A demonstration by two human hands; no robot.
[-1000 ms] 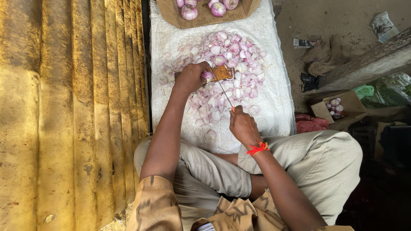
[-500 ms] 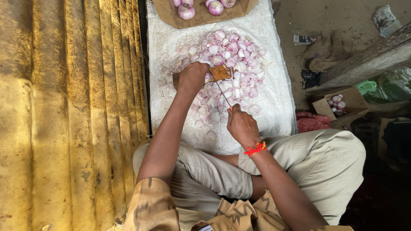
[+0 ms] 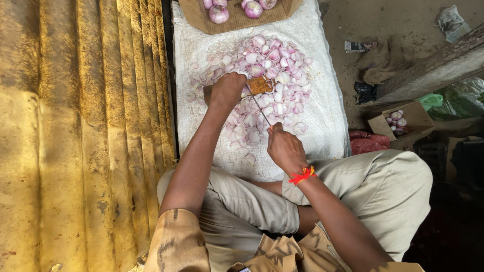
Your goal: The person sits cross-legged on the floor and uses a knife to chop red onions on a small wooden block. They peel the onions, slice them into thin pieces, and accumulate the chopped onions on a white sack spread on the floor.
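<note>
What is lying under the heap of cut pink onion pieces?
The heap of cut pink onion pieces lies on a white woven sack cloth, spread flat. What is beneath that cloth cannot be seen, because the cloth covers it.

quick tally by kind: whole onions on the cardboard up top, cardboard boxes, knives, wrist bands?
Whole peeled onions on the cardboard sheet, partly cut off by the frame edge: 4
Cardboard boxes, the small one at right holding onions: 1
Knives, in the right hand: 1
Red wrist bands: 1
Total: 7
The pile of cut onion pieces is too many to count.
</note>
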